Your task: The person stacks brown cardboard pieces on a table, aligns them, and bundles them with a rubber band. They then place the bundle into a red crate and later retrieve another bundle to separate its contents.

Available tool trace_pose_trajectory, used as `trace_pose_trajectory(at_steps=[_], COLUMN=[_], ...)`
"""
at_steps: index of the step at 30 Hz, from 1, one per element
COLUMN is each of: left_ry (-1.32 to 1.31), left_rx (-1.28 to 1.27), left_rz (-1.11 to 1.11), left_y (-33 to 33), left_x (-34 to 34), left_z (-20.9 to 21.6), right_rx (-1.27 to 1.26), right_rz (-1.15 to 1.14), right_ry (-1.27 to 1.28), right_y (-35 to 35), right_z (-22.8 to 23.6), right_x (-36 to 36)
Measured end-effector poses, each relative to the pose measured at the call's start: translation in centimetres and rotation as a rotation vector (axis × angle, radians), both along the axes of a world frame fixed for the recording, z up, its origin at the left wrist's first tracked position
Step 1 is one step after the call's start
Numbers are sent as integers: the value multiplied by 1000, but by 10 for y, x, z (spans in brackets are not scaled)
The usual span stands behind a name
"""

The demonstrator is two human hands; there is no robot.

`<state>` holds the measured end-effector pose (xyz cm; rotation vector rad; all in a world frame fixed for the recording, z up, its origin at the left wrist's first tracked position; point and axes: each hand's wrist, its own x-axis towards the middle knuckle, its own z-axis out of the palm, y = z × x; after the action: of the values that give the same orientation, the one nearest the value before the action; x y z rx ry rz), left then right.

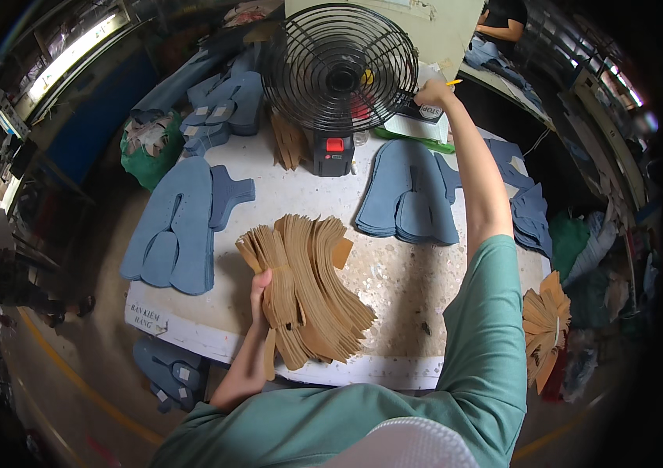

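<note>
Down low and near the body, left hand (pixel 259 290) wrapped around the near edge of a fanned stack of thin brown card cut-outs (pixel 309 285), thumb on top, fingers tucked under and out of sight. Spread out like an open fan, with the long way running from the near-left table edge up toward the far right. Flat, tan, all the same shape, many pieces thick, some little tabs poking out at the top and at the bottom. Resting on the speckled white table top (pixel 394 281), close to the front edge and partly hanging over it. Much nearer to the left hand than to the other one. Far up across the table, right hand (pixel 431 92) reaching to the back, closed around a thin yellow pencil (pixel 454 82), just beside the rim of a round black wire fan (pixel 339 66) with a red button on its base. Right arm stretched long, well apart from the brown stack. To the left, a tall pile of blue fabric cut pieces (pixel 175 230); to the right, another blue fabric pile (pixel 409 195). Off past the right table edge, one more bunch of brown card pieces (pixel 546 324). Green sleeve of the shirt (pixel 487 312) along the right arm.
</note>
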<state>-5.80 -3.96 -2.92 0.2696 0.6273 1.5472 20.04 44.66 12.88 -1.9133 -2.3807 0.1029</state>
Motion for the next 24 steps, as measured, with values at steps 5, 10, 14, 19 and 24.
trace_pose_trajectory(at_steps=[5,10,14,19,24], left_ry=[-57,-185,-171,-157,-97], left_rx=[36,91,88,36,31], left_rz=[20,-31,-43,-54,-91], left_y=[0,-1,-2,-5,-7], left_x=[5,16,15,17,18], left_z=[3,26,34,36,40], right_rx=[-48,-189,-90,131,361], right_rz=[213,125,133,82,303], right_ry=[35,-51,-35,-54,18], right_y=[0,0,-3,-18,22], right_z=[-4,-20,-19,-6,-10], right_x=[-1,-9,-10,-8,-15])
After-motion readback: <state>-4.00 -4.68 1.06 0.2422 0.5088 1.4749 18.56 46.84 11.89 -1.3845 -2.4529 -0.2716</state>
